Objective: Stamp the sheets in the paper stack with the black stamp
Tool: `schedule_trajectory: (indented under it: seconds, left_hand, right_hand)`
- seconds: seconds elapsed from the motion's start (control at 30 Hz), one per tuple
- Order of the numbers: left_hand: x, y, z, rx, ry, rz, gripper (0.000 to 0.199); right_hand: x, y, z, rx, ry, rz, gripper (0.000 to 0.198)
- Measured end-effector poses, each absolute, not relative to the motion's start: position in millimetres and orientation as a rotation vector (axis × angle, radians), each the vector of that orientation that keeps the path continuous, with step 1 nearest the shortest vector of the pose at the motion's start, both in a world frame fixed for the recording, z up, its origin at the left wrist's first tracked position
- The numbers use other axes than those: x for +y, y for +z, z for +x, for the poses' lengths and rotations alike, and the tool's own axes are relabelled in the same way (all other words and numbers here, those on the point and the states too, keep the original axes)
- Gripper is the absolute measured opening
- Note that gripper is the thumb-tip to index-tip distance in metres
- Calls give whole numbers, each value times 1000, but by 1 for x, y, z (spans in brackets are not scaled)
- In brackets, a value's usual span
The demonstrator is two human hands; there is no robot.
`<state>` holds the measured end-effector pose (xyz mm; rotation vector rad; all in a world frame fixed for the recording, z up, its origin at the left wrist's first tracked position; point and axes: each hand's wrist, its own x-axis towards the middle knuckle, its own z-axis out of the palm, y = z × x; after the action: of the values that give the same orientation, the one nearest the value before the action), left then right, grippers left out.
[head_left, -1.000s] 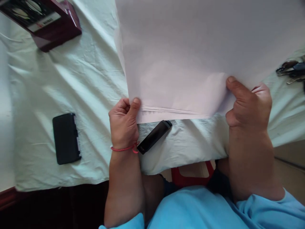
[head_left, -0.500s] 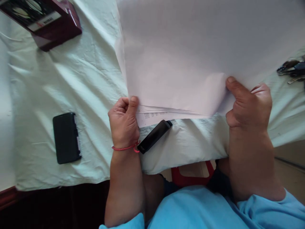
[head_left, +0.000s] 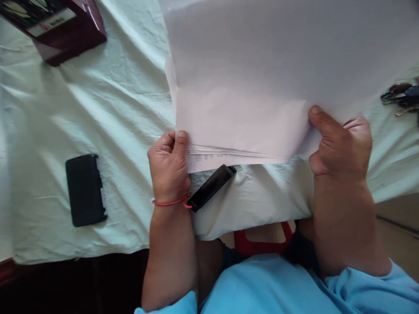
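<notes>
Both thumbs are pinching the near edge of a paper stack (head_left: 262,87) filling the upper centre: left hand (head_left: 168,168) gripping its corner, right hand (head_left: 340,148) its other end. Sheets are sitting slightly fanned, not yet squared. A black stapler (head_left: 211,187) is lying just below.

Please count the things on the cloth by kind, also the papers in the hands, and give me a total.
Stack of paper sheets, held by left hand and right hand: 1
Black phone: 1
Slim black device under the stack's near edge: 1
Maroon box: 1
Bunch of keys: 1
Total: 5
</notes>
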<state>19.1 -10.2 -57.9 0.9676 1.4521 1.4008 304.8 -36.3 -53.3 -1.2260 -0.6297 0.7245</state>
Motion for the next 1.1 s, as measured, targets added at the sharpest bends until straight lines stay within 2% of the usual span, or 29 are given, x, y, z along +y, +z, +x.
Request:
schedule_trajectory:
  seconds: [0.07,0.17,0.4,0.57,0.83,1.0,1.1]
  left_hand:
    - [-10,-60,19,1430,1426,998,40]
    - [-9,-61,19,1432,1447,1028,46]
    - [-11,-53,18,1478,1371,981,63]
    - [-12,-55,19,1403,1381,976,52]
    - [-12,-56,19,1470,1366,973,61]
    - [-11,-55,19,1376,1430,956,51]
    - [-12,-55,18,1349,1363,954,54]
  right_hand:
    - [-36,-53,305,-618,729,-1226,19]
    - [-35,-55,305,-590,733,-1234,23]
    - [-34,-56,306,-604,699,-1239,18]
    - [-34,-56,308,-616,694,-1210,16]
    - [-35,-60,311,-612,701,-1253,18]
    - [-36,-60,312,-582,667,-1260,20]
    - [-36,-60,312,-588,663,-1261,19]
